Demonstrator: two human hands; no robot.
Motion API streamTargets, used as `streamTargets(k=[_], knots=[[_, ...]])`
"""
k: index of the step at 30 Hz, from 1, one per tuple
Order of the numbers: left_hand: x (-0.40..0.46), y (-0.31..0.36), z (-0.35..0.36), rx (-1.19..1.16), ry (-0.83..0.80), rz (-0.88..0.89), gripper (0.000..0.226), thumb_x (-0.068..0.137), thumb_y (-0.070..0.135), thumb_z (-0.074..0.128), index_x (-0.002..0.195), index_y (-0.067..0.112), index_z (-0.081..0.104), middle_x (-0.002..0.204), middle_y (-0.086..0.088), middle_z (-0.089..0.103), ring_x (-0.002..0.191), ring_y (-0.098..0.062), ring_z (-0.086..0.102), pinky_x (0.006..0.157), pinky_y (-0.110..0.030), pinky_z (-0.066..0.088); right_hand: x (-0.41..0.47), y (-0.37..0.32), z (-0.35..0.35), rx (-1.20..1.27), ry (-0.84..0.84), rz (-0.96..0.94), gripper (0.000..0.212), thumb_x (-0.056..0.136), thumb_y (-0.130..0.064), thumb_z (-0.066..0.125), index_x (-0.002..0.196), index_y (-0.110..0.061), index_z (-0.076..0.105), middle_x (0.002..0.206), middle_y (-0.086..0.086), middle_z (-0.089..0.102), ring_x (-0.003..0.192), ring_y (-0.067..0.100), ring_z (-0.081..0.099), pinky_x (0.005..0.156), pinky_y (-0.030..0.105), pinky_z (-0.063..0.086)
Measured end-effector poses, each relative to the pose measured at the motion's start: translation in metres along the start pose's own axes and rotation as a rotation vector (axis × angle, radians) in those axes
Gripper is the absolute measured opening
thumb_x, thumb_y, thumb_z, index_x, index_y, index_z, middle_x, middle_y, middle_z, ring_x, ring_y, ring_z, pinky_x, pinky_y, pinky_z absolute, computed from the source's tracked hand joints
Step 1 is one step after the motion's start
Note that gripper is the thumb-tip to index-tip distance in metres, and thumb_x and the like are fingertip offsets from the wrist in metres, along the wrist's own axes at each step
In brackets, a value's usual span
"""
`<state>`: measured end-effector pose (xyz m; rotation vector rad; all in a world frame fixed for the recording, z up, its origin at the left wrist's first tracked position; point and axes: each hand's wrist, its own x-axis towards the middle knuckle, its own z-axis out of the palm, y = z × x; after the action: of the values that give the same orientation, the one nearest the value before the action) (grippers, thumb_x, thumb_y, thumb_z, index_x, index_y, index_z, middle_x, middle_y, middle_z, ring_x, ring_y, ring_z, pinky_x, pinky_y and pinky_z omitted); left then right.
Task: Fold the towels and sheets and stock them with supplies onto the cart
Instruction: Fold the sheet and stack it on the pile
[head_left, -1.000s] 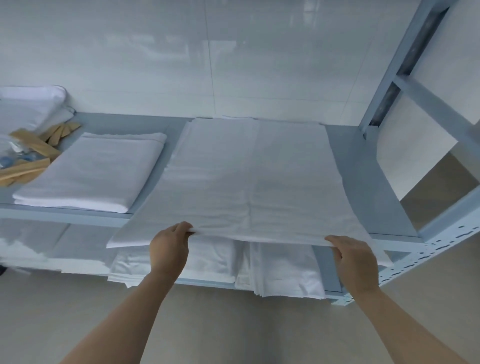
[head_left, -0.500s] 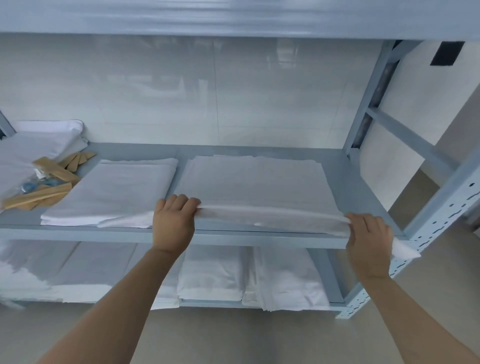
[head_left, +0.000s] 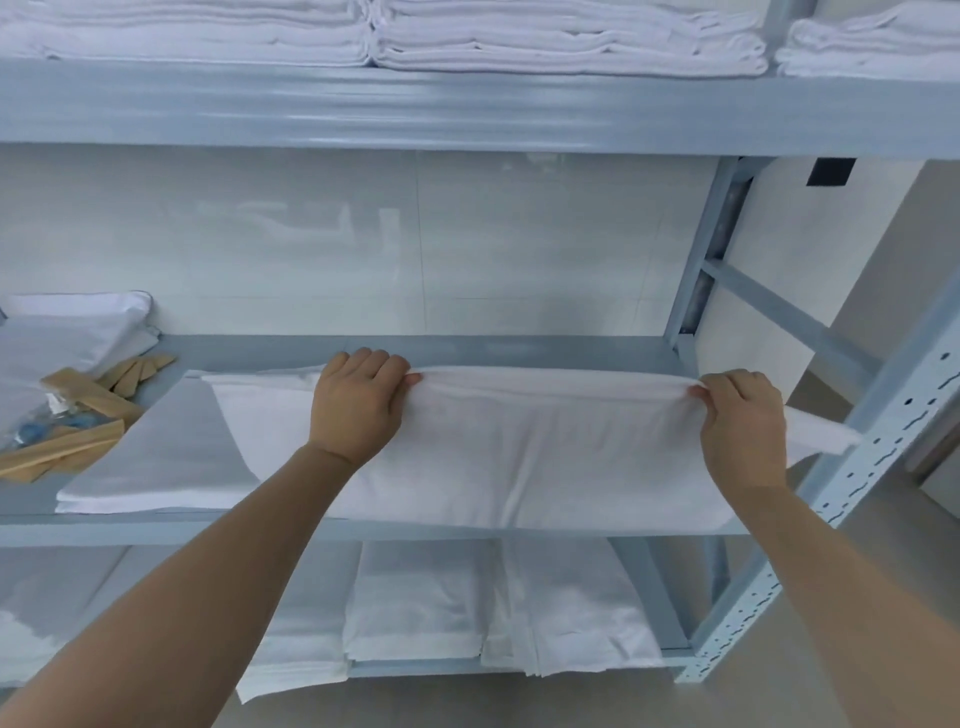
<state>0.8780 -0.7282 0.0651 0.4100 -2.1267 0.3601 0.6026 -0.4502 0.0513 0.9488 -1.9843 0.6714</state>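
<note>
A white sheet (head_left: 545, 457) lies across the middle shelf (head_left: 156, 525) of a grey-blue metal rack, doubled over on itself. My left hand (head_left: 358, 400) grips its lifted edge near the middle. My right hand (head_left: 743, 421) pinches the same edge toward the right end. That edge is held near the back of the shelf. A folded white sheet (head_left: 156, 457) rests to the left, partly under the one I hold.
Wooden hangers (head_left: 67, 415) and a bagged white bundle (head_left: 62, 338) sit at the shelf's left. Stacks of folded white linen fill the top shelf (head_left: 519, 47) and the lower shelf (head_left: 467, 608). A perforated upright post (head_left: 852, 478) stands at the right.
Both hands carried the sheet's near edge up and away, from the shelf's front toward the back, laying the sheet over itself. The view tilted upward, bringing the top shelf into sight.
</note>
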Motion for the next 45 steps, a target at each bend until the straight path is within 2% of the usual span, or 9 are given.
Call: streamTargets(k=[4,8,23,28,31,39,41,43,45], knots=[[0.019,-0.021,0.037,0.059,-0.017,-0.005,0.030,0.096,0.024,0.050,0.073,0.007,0.061,0.061,-0.006,0.055,0.056,-0.028,0.051,0.056,-0.031,0.033,0.024,0.010,0.035,-0.026,0.006,-0.133,0.006,0.088,0.002,0.057,0.085,0.003,0.063,0.071,0.018,0.055,0.066,0.036,0.052,0.064,0.039,0.038],[0.032,-0.038,0.080,0.095,-0.056,0.007,0.034,0.097,0.028,0.048,0.070,0.009,0.059,0.057,-0.004,0.053,0.051,-0.026,0.049,0.053,-0.028,0.029,0.048,0.024,0.082,-0.053,-0.013,-0.224,0.040,0.098,-0.034,0.045,0.073,-0.003,0.053,0.065,0.013,0.050,0.062,0.030,0.047,0.062,0.036,0.029],[0.075,-0.115,0.253,0.119,-0.187,0.018,0.039,0.094,0.038,0.042,0.073,0.011,0.059,0.056,-0.005,0.056,0.052,-0.029,0.055,0.051,-0.025,0.029,0.117,0.048,0.284,-0.081,-0.161,-0.243,0.051,0.097,-0.048,0.036,0.070,-0.007,0.050,0.060,0.011,0.052,0.064,0.030,0.050,0.063,0.036,0.035],[0.032,-0.132,0.378,0.139,-0.447,-0.094,0.037,0.097,0.045,0.044,0.082,0.015,0.058,0.079,-0.006,0.066,0.074,-0.032,0.062,0.056,-0.030,0.032,0.089,0.060,0.406,-0.141,-0.552,-0.154,0.059,0.090,-0.066,0.028,0.062,-0.016,0.041,0.059,0.003,0.053,0.066,0.029,0.055,0.068,0.036,0.042],[-0.029,-0.126,0.429,0.139,-0.593,-0.180,0.037,0.099,0.048,0.036,0.090,0.018,0.057,0.091,-0.003,0.067,0.087,-0.030,0.063,0.063,-0.033,0.037,0.021,0.070,0.459,-0.108,-0.711,-0.086,0.048,0.091,-0.061,0.043,0.069,-0.018,0.043,0.073,0.007,0.061,0.081,0.030,0.061,0.072,0.036,0.040],[-0.023,-0.143,0.448,0.019,-0.479,-0.239,0.036,0.098,0.042,0.044,0.069,0.021,0.041,0.068,-0.003,0.062,0.066,-0.031,0.058,0.062,-0.032,0.029,0.031,0.086,0.470,0.123,-0.553,-0.154,0.043,0.088,-0.037,0.063,0.063,-0.016,0.035,0.055,0.001,0.042,0.058,0.028,0.048,0.057,0.036,0.032],[-0.012,-0.146,0.459,0.041,-0.541,-0.276,0.038,0.099,0.042,0.042,0.067,0.021,0.040,0.069,-0.001,0.061,0.068,-0.028,0.056,0.073,-0.033,0.036,0.045,0.081,0.477,0.069,-0.543,-0.130,0.044,0.090,-0.036,0.061,0.061,-0.017,0.035,0.055,0.004,0.047,0.059,0.029,0.050,0.058,0.036,0.033],[-0.016,-0.144,0.473,0.031,-0.688,-0.343,0.037,0.100,0.042,0.038,0.069,0.022,0.042,0.075,0.000,0.063,0.077,-0.025,0.058,0.087,-0.034,0.036,0.041,0.073,0.494,-0.068,-0.709,-0.071,0.045,0.094,-0.042,0.052,0.061,-0.020,0.033,0.066,0.004,0.053,0.074,0.030,0.057,0.067,0.037,0.034],[-0.024,-0.142,0.483,-0.026,-0.726,-0.420,0.033,0.100,0.042,0.039,0.074,0.023,0.046,0.075,0.001,0.061,0.084,-0.024,0.060,0.087,-0.034,0.034,0.028,0.070,0.506,-0.083,-0.801,0.037,0.044,0.097,-0.045,0.046,0.061,-0.022,0.032,0.069,-0.001,0.050,0.085,0.028,0.057,0.073,0.035,0.031]])
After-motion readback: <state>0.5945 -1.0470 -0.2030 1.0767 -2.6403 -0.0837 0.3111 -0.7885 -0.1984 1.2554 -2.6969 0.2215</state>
